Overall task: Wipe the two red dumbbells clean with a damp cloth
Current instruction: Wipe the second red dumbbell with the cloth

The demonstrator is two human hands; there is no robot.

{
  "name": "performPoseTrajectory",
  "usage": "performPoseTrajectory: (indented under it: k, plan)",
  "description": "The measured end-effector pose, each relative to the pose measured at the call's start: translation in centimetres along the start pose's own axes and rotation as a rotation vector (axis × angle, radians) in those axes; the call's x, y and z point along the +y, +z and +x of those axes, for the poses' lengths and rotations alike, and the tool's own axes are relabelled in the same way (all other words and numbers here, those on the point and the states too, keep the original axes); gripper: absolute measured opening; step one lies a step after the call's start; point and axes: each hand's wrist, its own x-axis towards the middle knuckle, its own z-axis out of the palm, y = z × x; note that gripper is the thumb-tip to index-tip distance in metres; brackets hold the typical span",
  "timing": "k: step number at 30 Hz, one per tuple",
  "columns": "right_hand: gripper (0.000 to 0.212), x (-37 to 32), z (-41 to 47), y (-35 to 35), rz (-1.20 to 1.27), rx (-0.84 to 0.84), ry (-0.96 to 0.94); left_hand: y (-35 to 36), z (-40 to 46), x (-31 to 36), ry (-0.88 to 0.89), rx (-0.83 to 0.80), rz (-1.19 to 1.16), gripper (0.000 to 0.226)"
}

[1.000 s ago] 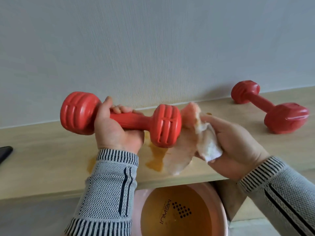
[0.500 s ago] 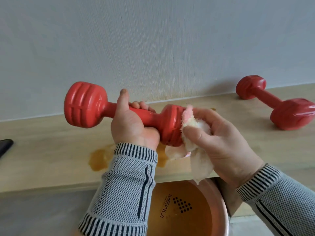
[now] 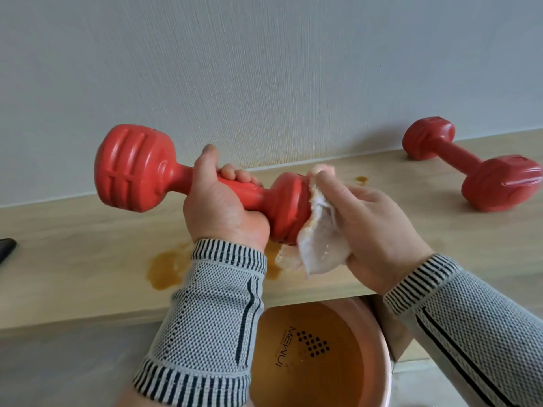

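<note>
My left hand (image 3: 223, 207) grips the bar of a red dumbbell (image 3: 135, 171) and holds it in the air above the wooden shelf, tilted down to the right. My right hand (image 3: 373, 227) holds a damp whitish-pink cloth (image 3: 317, 239) and presses it against the dumbbell's right head, most of which the cloth hides. The second red dumbbell (image 3: 476, 168) lies on the shelf at the far right, near the wall.
The light wooden shelf (image 3: 73, 259) runs along a pale wall and carries brownish puddles (image 3: 167, 268) under the held dumbbell. A pink basin (image 3: 379, 345) of brownish water sits below the shelf's front edge. A dark object (image 3: 6, 248) shows at the left edge.
The cloth came from beside the dumbbell's right head onto it and now wraps that end. The dumbbell rose slightly and tilted; my left hand stays on the bar.
</note>
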Motion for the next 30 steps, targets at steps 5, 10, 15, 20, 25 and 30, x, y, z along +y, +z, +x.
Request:
performPoseTrajectory:
  k: [5, 10, 15, 20, 25, 30]
  plan:
    - [0.031, 0.4, -0.2, -0.3, 0.138, -0.117, 0.046, -0.4, 0.7, 0.3, 0.010, 0.034, -0.018, 0.027]
    - [0.027, 0.7, -0.5, -0.3, -0.273, -0.144, -0.128, -0.5, 0.5, 0.1, -0.017, 0.030, -0.007, 0.027]
    - [0.027, 0.1, 0.7, -0.5, -0.166, -0.040, -0.063, -0.5, 0.2, 0.0, -0.014, 0.020, 0.013, 0.027]
    - [0.020, 0.9, -0.3, 0.0, -0.257, -0.125, -0.106, -0.4, 0.5, 0.3, 0.007, 0.050, 0.005, 0.027]
    - [0.014, 0.5, 0.0, 0.1, -0.127, -0.039, -0.028, -0.3, 0.3, 0.2, 0.023, -0.029, 0.016, 0.029]
    - [0.018, -0.8, 0.8, -0.4, 0.064, 0.022, 0.155, -0.3, -0.3, 0.0, 0.069, -0.112, 0.080, 0.031]
